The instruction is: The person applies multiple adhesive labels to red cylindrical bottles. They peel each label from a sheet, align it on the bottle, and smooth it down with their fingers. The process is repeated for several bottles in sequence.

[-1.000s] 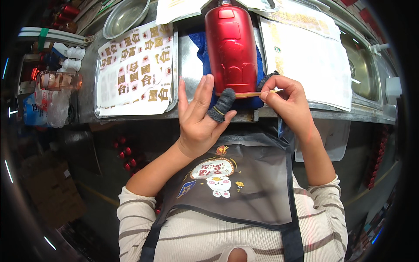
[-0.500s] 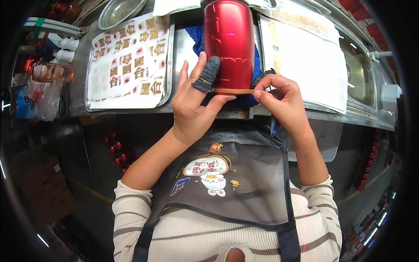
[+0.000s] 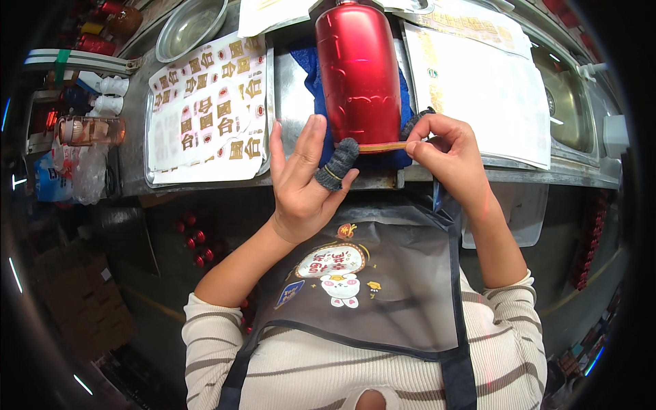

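Observation:
A glossy red bottle [image 3: 359, 75] lies on a blue cloth [image 3: 311, 68], its base toward me. Along the base edge runs a narrow gold strip [image 3: 383, 146]. My right hand [image 3: 447, 154] pinches the strip's right end between thumb and finger. A dark grey knitted cover sits on a finger there, partly hidden behind the hand. My left hand [image 3: 301, 184] has its fingers stretched apart. Its index finger wears a dark grey knitted finger cover [image 3: 338, 164] with a thin band around it, and the tip rests at the strip's left end by the bottle's base.
To the left, a metal tray [image 3: 268, 123] bears white sheets of gold printed labels [image 3: 205, 109]. More white label sheets [image 3: 478, 96] lie at the right, before a metal sink [image 3: 574, 137]. A metal bowl [image 3: 191, 31] stands far left. A clear bottle [image 3: 92, 130] and plastic bags sit at the left edge.
My left hand has drawn down from the bottle's side, its covered fingertip now at the base edge. My right hand keeps its pinch on the strip. The whole view has shifted slightly.

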`<state>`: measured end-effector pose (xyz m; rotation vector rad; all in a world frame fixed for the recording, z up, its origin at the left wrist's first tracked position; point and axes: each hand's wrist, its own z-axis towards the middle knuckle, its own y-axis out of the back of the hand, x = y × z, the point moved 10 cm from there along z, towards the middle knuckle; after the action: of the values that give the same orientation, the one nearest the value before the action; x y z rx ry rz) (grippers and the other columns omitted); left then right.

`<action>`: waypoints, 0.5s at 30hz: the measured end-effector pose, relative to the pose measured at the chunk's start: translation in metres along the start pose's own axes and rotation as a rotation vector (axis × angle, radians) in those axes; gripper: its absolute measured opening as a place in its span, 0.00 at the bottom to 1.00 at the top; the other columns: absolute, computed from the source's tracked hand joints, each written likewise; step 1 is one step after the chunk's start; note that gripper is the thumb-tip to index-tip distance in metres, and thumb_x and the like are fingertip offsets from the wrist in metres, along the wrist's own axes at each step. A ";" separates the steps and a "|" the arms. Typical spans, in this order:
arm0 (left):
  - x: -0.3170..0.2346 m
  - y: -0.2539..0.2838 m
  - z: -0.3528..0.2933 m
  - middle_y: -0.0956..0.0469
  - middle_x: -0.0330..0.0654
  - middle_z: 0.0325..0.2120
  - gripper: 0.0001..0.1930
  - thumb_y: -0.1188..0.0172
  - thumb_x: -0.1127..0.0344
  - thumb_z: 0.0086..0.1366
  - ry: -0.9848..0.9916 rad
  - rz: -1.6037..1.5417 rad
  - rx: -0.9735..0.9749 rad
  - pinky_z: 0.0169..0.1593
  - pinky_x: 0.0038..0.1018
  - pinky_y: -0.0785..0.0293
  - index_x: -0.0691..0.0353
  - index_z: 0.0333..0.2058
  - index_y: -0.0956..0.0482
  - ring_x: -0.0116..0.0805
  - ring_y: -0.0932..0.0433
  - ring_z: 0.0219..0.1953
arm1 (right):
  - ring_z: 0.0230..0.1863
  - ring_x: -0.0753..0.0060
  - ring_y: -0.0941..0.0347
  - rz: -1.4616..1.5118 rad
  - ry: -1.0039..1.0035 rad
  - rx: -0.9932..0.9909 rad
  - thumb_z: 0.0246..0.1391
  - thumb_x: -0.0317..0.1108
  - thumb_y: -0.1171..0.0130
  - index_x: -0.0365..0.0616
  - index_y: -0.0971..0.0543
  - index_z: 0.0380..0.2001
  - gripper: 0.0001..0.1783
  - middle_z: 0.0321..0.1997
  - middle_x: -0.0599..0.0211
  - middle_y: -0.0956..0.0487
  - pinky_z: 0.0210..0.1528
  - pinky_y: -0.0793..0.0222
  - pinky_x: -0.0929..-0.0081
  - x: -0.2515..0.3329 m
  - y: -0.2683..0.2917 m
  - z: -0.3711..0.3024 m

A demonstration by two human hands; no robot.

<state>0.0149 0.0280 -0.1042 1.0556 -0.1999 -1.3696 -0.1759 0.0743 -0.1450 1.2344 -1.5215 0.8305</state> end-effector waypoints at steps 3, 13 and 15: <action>-0.008 0.000 0.009 0.35 0.61 0.65 0.22 0.27 0.72 0.52 -0.071 0.034 0.017 0.67 0.64 0.51 0.62 0.48 0.17 0.60 0.29 0.63 | 0.26 0.93 0.34 -0.004 0.007 0.006 0.53 0.24 0.40 0.36 0.21 0.27 0.03 0.27 0.79 0.25 0.28 0.40 0.89 0.001 -0.001 0.000; -0.032 -0.017 0.046 0.30 0.56 0.64 0.18 0.30 0.67 0.51 -0.150 0.245 -0.022 0.67 0.66 0.53 0.54 0.43 0.13 0.54 0.31 0.66 | 0.26 0.93 0.34 -0.012 -0.036 -0.001 0.54 0.25 0.39 0.36 0.21 0.28 0.04 0.28 0.78 0.25 0.28 0.39 0.88 -0.007 0.000 0.002; -0.011 -0.007 0.040 0.28 0.56 0.61 0.23 0.28 0.63 0.50 -0.037 0.074 -0.122 0.66 0.66 0.49 0.60 0.47 0.16 0.53 0.27 0.62 | 0.26 0.92 0.33 -0.018 0.010 0.013 0.55 0.26 0.38 0.35 0.21 0.29 0.04 0.30 0.78 0.25 0.28 0.39 0.88 -0.001 -0.006 0.002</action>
<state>-0.0199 0.0188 -0.0818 0.9134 -0.1789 -1.3186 -0.1703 0.0713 -0.1471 1.2496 -1.4968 0.8349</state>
